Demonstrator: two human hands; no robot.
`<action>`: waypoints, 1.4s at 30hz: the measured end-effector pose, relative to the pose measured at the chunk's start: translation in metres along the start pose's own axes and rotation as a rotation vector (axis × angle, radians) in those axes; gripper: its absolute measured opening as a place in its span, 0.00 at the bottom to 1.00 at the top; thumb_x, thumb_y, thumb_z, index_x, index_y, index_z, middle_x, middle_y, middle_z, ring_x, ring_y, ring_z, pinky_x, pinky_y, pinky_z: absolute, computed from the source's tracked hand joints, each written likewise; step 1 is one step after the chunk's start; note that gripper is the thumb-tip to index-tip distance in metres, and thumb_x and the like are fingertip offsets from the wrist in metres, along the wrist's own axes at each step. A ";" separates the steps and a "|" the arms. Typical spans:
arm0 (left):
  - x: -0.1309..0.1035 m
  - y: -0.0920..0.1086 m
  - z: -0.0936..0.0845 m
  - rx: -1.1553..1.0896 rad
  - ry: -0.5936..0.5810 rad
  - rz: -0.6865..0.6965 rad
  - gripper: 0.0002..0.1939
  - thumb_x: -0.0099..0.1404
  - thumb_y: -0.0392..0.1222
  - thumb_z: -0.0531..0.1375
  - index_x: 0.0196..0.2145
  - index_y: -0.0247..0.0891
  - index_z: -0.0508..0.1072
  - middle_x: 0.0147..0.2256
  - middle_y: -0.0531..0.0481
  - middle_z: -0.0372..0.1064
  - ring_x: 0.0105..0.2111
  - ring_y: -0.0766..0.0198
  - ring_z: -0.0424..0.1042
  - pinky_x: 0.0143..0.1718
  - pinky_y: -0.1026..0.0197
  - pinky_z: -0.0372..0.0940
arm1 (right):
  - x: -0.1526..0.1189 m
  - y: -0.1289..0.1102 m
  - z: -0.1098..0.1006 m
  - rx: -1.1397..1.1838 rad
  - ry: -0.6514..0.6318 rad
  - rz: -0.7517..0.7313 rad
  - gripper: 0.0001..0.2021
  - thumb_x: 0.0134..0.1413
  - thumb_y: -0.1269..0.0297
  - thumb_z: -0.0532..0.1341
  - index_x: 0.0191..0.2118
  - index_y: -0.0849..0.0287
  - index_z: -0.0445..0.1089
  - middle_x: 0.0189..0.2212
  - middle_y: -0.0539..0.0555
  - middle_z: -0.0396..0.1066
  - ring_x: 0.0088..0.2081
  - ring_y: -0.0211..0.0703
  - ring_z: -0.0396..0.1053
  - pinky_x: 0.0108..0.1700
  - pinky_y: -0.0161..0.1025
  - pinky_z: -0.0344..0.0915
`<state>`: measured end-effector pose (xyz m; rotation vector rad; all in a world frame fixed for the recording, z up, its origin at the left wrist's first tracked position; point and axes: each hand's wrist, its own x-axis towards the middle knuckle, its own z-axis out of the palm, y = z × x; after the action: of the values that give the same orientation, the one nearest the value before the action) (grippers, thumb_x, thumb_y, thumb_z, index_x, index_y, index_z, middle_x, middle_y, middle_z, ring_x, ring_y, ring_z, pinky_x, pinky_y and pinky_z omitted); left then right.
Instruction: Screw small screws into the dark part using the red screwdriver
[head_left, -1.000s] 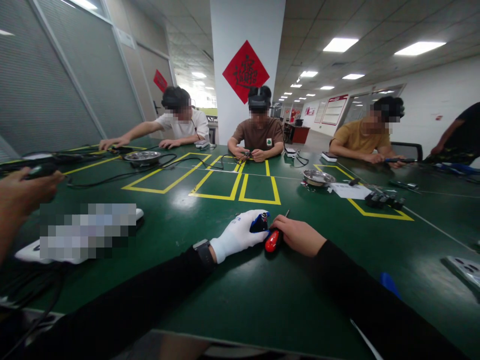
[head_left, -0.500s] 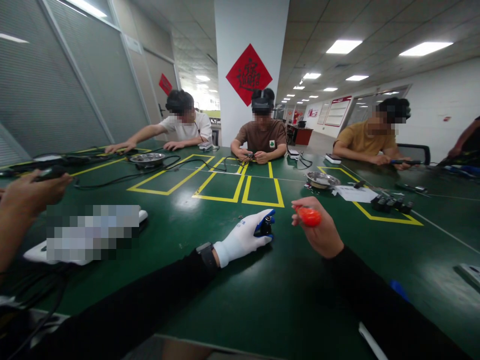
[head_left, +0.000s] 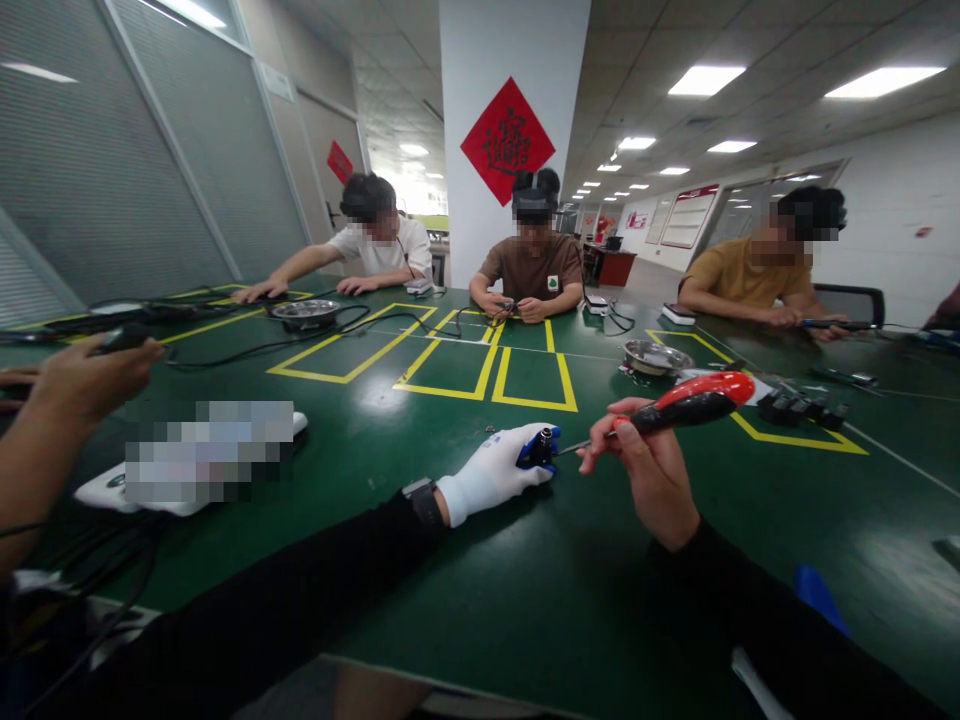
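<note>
Two hands in play over the dark green surface (head_left: 450,590), and it's the left hand (head_left: 491,470), in its white glove with blue-coated fingers, that's got the small black cylindrical piece with a silvery top (head_left: 545,452)! Thumb below, fingers above, the piece pinched between them at the glove's three o'clock, standing roughly upright, top towards twelve.

Across to the bare right hand (head_left: 661,480), and from here that piece lies at nine o'clock, near but clear of the palm. Thumb and fingers are closed on the screwdriver with the glossy red-and-black handle (head_left: 697,400), its butt angled up to two o'clock, the thin metal shaft (head_left: 571,448) running down towards eight. What a line: the shaft's end is right by the gloved fingertips, crosswise to the upright piece! Touching or just short? Can't tell from this view.

Further out, the round shiny steel bowl (head_left: 660,370) sits at twelve o'clock from the right hand, the cluster of black blocks (head_left: 802,408) out at two, and a co-worker's hand (head_left: 90,385) is well apart, at ten from the glove.
</note>
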<state>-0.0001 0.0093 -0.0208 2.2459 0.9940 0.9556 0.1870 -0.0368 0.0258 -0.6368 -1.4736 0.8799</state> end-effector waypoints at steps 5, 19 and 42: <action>0.000 0.000 -0.001 -0.015 -0.002 0.003 0.26 0.56 0.41 0.62 0.53 0.40 0.66 0.53 0.46 0.65 0.53 0.56 0.65 0.57 0.54 0.57 | -0.003 0.003 0.004 -0.041 -0.070 -0.060 0.05 0.61 0.61 0.53 0.41 0.54 0.56 0.26 0.46 0.66 0.25 0.38 0.68 0.32 0.41 0.67; 0.001 0.006 -0.003 -0.024 -0.010 0.013 0.23 0.55 0.42 0.62 0.49 0.39 0.69 0.48 0.47 0.70 0.48 0.57 0.68 0.53 0.56 0.60 | -0.009 0.012 0.000 -0.113 -0.220 -0.020 0.07 0.61 0.62 0.53 0.44 0.54 0.58 0.31 0.49 0.66 0.29 0.39 0.69 0.35 0.42 0.67; 0.001 0.008 -0.007 -0.134 -0.093 -0.085 0.20 0.56 0.45 0.61 0.46 0.37 0.71 0.41 0.48 0.73 0.40 0.59 0.71 0.45 0.58 0.65 | -0.009 0.011 0.001 -0.082 -0.178 -0.031 0.07 0.59 0.63 0.56 0.43 0.56 0.61 0.30 0.49 0.68 0.27 0.37 0.69 0.32 0.40 0.66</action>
<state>-0.0016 0.0066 -0.0101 2.1010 0.9482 0.8479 0.1858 -0.0382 0.0116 -0.6062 -1.6823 0.8729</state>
